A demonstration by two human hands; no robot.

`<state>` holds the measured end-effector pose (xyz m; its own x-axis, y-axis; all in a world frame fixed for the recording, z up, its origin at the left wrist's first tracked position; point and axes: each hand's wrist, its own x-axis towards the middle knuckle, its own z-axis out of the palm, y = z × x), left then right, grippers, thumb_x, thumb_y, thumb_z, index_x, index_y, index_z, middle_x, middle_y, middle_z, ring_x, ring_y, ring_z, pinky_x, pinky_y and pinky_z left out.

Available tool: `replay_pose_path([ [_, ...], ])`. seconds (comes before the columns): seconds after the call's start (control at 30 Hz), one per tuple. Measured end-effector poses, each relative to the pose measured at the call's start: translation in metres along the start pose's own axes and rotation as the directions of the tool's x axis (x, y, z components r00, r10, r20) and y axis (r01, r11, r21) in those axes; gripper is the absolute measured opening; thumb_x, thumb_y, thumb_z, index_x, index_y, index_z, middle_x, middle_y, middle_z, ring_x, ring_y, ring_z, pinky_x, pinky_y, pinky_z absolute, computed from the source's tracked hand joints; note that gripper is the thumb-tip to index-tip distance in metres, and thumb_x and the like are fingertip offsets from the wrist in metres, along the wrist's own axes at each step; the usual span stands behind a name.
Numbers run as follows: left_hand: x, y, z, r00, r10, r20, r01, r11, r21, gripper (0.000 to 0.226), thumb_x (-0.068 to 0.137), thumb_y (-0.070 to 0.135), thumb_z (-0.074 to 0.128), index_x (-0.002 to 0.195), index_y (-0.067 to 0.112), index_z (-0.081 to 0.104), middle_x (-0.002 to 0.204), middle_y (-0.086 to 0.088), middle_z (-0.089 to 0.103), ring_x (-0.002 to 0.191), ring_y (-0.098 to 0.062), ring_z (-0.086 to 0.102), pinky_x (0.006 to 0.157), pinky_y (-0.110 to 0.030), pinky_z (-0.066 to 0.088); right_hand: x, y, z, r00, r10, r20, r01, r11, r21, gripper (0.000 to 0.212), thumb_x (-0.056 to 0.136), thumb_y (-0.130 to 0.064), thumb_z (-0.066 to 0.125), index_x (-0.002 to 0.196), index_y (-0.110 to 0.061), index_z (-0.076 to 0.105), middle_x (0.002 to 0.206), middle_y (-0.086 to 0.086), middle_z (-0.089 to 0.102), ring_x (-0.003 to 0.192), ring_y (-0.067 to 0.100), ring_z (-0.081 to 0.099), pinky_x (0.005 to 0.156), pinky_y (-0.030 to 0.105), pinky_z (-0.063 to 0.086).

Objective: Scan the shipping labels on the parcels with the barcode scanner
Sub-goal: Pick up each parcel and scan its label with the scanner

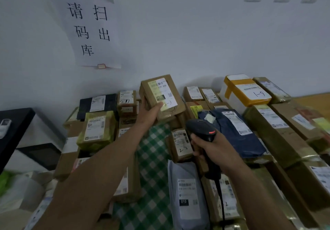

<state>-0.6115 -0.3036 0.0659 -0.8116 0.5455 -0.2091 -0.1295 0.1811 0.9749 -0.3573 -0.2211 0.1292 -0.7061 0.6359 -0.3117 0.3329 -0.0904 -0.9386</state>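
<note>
Two hands share the job. The left hand (151, 111) cups a small brown cardboard box (161, 96) from below and lifts it clear of the pile, its thumb pressed over the lower edge of the box's white shipping label (163, 93). The right hand (209, 146) is wrapped tightly round the handle of a black handheld barcode scanner (201, 131), which is held below and to the right of the box without touching it.

The thumb may hide part of the code and spoil the read. The one-handed hold from underneath looks light, so a tilt towards the scanner could let the box slip onto the parcels beneath.

Labelled parcels crowd the green-and-white checked tablecloth (151, 158), among them a dark blue plastic mailer (235, 131) and a grey plastic mailer (187, 194). A loosely aimed scanner could pick up the wrong label. The scanner's black cable (220, 199) trails over the near parcels and could snag or drag one.
</note>
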Motion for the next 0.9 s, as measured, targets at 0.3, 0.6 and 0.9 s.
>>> replay_pose_path([
  [0.3,0.137,-0.005,0.054,0.986,-0.151,0.071,0.156,0.986,-0.067,0.063,0.096,0.05,0.066,0.153,0.043,0.039,0.133,0.004,0.065,0.102,-0.022,0.066,0.088,-0.051,0.059,0.092,0.002,0.007,0.998,0.054,-0.023,-0.055,0.998,-0.013,0.027,0.098,-0.024,0.072,0.123,-0.019,0.066,0.097,0.006,0.076,0.068,0.013,0.073,0.055,0.021,0.053],
  [0.6,0.195,-0.033,0.083,0.987,-0.159,-0.013,0.156,0.981,-0.116,0.061,0.093,0.068,0.054,0.149,0.045,0.043,0.132,0.006,0.067,0.114,-0.024,0.068,0.091,-0.051,0.06,0.121,0.013,0.007,0.995,0.094,-0.04,-0.095,0.995,-0.035,0.025,0.098,-0.025,0.071,0.122,-0.023,0.065,0.095,0.0,0.077,0.067,0.011,0.073,0.057,0.019,0.053],
  [0.9,0.198,-0.066,0.088,0.997,-0.082,-0.003,0.082,0.997,-0.005,0.074,0.092,0.064,0.058,0.156,0.052,0.023,0.146,0.005,0.058,0.127,-0.025,0.062,0.104,-0.057,0.052,0.128,0.013,0.009,0.993,0.108,-0.042,-0.11,0.993,-0.047,0.019,0.098,-0.026,0.072,0.116,-0.027,0.067,0.093,0.0,0.077,0.07,0.014,0.075,0.06,0.022,0.056],
])
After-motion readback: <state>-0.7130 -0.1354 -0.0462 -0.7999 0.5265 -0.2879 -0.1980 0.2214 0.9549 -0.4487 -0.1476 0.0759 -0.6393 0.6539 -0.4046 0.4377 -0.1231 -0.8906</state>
